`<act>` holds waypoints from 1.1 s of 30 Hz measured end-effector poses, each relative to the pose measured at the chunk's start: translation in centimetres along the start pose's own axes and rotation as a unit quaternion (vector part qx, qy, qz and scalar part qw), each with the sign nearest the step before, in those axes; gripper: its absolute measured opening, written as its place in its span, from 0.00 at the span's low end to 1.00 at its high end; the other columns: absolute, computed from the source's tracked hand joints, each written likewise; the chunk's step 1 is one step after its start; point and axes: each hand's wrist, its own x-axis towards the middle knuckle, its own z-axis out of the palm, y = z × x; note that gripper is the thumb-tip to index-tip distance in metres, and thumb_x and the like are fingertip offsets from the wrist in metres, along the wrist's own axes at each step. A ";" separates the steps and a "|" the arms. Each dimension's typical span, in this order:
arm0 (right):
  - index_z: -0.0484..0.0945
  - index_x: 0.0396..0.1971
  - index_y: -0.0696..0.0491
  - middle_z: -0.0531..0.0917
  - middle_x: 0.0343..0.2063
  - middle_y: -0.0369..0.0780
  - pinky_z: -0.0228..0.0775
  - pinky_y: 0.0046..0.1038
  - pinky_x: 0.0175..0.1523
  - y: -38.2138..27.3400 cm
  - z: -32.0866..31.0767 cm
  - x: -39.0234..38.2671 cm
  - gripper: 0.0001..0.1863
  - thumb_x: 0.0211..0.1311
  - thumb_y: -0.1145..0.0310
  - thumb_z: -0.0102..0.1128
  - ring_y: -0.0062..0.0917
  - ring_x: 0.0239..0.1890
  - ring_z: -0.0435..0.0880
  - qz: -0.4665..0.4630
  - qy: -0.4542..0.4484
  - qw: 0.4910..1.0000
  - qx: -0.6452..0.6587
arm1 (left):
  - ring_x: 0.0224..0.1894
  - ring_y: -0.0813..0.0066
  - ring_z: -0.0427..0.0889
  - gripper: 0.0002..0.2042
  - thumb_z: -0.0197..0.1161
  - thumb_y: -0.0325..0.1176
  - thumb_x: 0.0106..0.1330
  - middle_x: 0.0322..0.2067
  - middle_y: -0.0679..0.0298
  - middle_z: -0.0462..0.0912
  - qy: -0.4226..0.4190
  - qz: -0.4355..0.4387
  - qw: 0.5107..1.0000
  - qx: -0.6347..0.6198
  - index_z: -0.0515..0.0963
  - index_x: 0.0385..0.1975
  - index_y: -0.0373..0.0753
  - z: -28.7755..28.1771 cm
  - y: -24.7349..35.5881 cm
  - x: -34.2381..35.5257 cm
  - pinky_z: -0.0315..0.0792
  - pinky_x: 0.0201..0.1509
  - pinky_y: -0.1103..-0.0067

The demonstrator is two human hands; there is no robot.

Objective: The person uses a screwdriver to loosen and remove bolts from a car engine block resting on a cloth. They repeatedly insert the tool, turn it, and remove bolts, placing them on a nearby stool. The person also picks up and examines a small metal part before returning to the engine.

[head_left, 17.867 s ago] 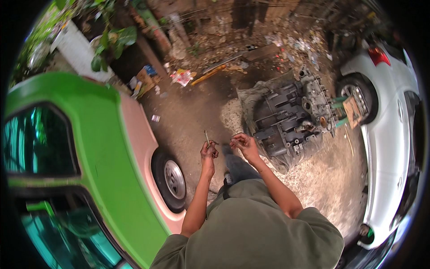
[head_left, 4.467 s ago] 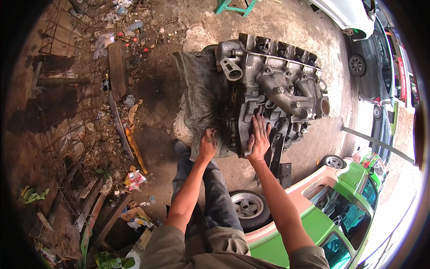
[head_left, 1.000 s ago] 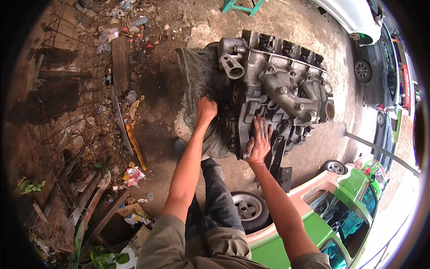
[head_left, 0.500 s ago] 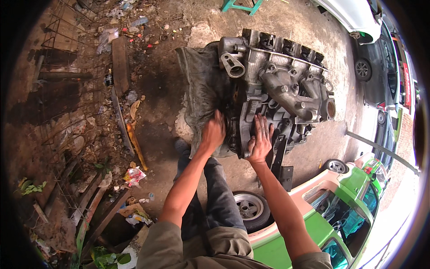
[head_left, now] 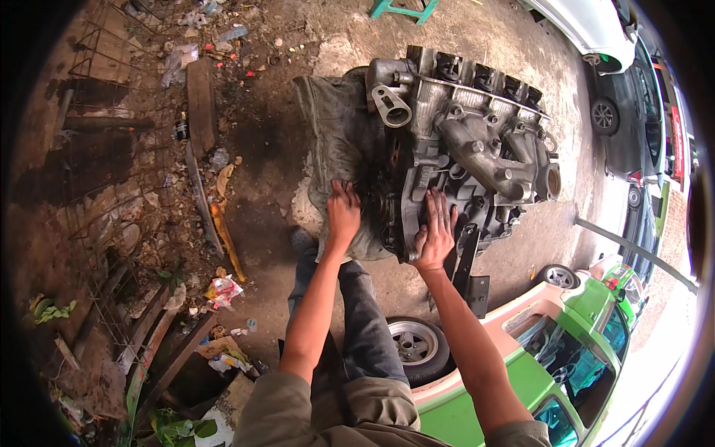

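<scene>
A grimy grey metal engine (head_left: 477,149), with cast pipes and a row of openings along its top side, lies on a rumpled dark olive cloth (head_left: 328,127). My right hand (head_left: 436,231) rests on the casing at the engine's near side, fingers stretched out and blackened. To its left, my left hand (head_left: 342,216) is over the cloth beside the engine's dark left end, with its fingers bent down; their tips and anything in them are hidden. A black metal bracket (head_left: 469,287) projects from under the engine, right of my right forearm.
A green and pink car (head_left: 477,372) with a wheel stands at lower right, other cars (head_left: 622,123) along the right. A green stool (head_left: 402,9) is at the top, a pole (head_left: 633,249) at right, and littered ground with planks (head_left: 201,104) and wire mesh at left.
My left hand dropped from higher on the cloth, then shifted slightly left, its fingers still bent. My right hand stays on the casing. The view has shifted very slightly.
</scene>
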 end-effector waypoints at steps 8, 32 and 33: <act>0.62 0.70 0.54 0.67 0.69 0.43 0.36 0.46 0.77 -0.4 -0.3 0.1 0.37 0.56 0.64 0.39 0.37 0.74 0.58 0.009 -0.004 1.000 0.012 | 0.39 0.33 0.79 0.13 0.53 0.29 0.63 0.30 0.33 0.79 -0.137 0.036 0.973 0.182 0.77 0.32 0.21 0.1 1.2 7.4 0.74 0.46 0.52; 0.62 0.69 0.54 0.67 0.69 0.44 0.36 0.47 0.77 -0.3 -0.1 0.0 0.38 0.54 0.65 0.41 0.38 0.74 0.60 0.007 -0.001 1.000 0.004 | 0.34 0.35 0.80 0.08 0.53 0.22 0.54 0.26 0.35 0.79 -0.069 0.135 0.975 0.160 0.78 0.19 0.23 1.7 2.3 6.2 0.75 0.41 0.54; 0.63 0.69 0.54 0.67 0.69 0.44 0.36 0.47 0.77 -0.2 -0.1 0.0 0.38 0.54 0.65 0.41 0.38 0.74 0.60 0.006 0.000 1.000 0.003 | 0.33 0.34 0.80 0.08 0.53 0.21 0.54 0.25 0.35 0.79 -0.068 0.158 0.972 0.159 0.78 0.19 0.24 1.6 2.4 6.0 0.75 0.40 0.54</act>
